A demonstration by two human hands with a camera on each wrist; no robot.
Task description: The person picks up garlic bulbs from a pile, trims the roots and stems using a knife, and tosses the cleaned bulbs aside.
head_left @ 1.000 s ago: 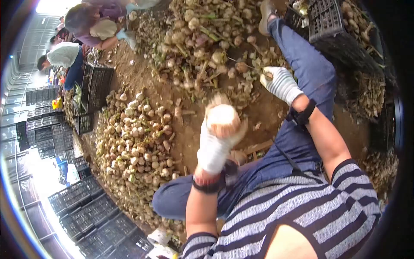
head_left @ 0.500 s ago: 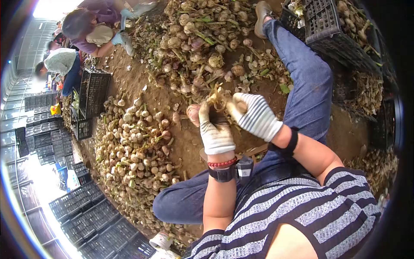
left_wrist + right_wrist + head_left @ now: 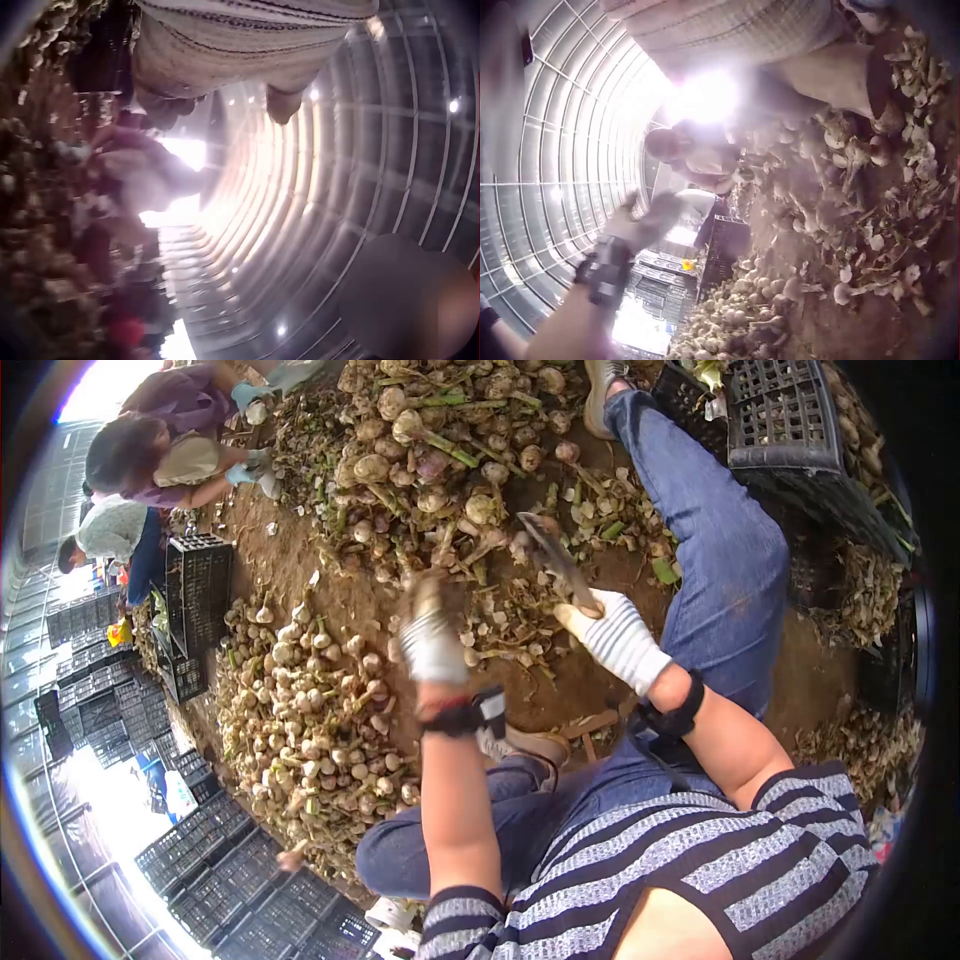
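My gloved left hand [image 3: 432,635] is blurred, held above the ground right of the trimmed garlic heap [image 3: 310,720]. In the left wrist view its bare fingertips [image 3: 281,105] stand apart with nothing between them. A garlic bulb [image 3: 291,858], small and blurred, shows over the heap's lower left edge, away from the hand. My right hand [image 3: 618,640], in a striped glove, grips a knife [image 3: 556,565] whose grey blade points up and left toward the larger heap of untrimmed garlic [image 3: 440,470]. Loose skins and stems [image 3: 515,620] lie below the blade.
A black crate [image 3: 785,420] stands beyond my bent leg [image 3: 730,550]. Other crates [image 3: 200,590] stand at left, with stacks [image 3: 240,890] at lower left. Two people [image 3: 150,450] work at the upper left. A low wooden piece [image 3: 590,725] lies near my shoe [image 3: 540,745].
Half a second ago both hands were together at a purplish garlic bulb. The left hand has since let it go and moved left; the right has drawn slightly right, its knife now showing.
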